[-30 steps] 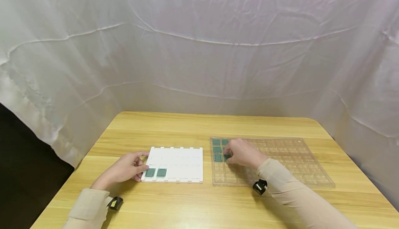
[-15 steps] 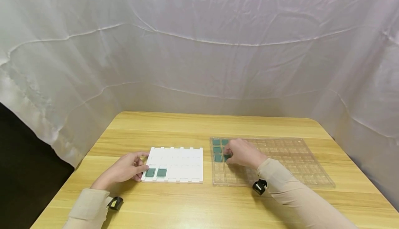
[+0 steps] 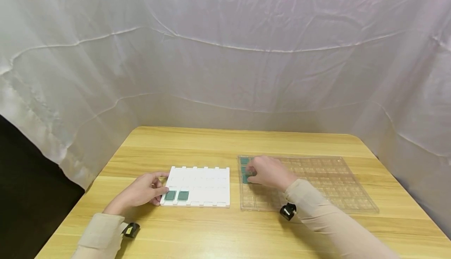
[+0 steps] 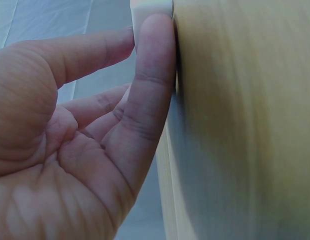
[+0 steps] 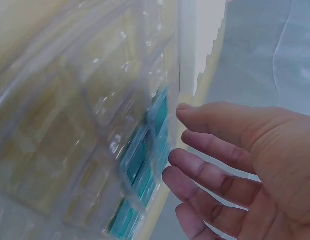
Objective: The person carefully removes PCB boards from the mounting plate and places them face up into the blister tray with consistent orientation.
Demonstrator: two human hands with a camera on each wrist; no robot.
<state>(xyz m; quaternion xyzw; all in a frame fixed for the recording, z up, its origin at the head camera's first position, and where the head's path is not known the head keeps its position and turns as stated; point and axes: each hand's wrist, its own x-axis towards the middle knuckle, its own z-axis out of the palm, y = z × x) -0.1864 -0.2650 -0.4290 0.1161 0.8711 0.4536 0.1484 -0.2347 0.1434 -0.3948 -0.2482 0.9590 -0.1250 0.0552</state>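
In the head view my left hand (image 3: 143, 189) holds the left edge of a white slotted tray (image 3: 206, 178), thumb near its front left corner. The left wrist view shows the thumb and a finger against the tray's white edge (image 4: 151, 7). Two dark green square chips (image 3: 183, 195) lie in its front row, at the left. My right hand (image 3: 270, 171) is over the left columns of a clear compartment tray (image 3: 317, 180), fingers bent loosely. Beneath its fingertips are green chips (image 3: 244, 160), partly hidden. The right wrist view shows the fingers apart beside the teal chips (image 5: 137, 167), holding nothing.
Both trays lie on a wooden table (image 3: 218, 143), with a gap between them. Pale curtain cloth (image 3: 246, 75) hangs behind and at both sides. A small black camera is strapped to each wrist.
My right hand has moved a little left, from the clear tray's second column of chips towards its first. My left hand stays at the white tray.
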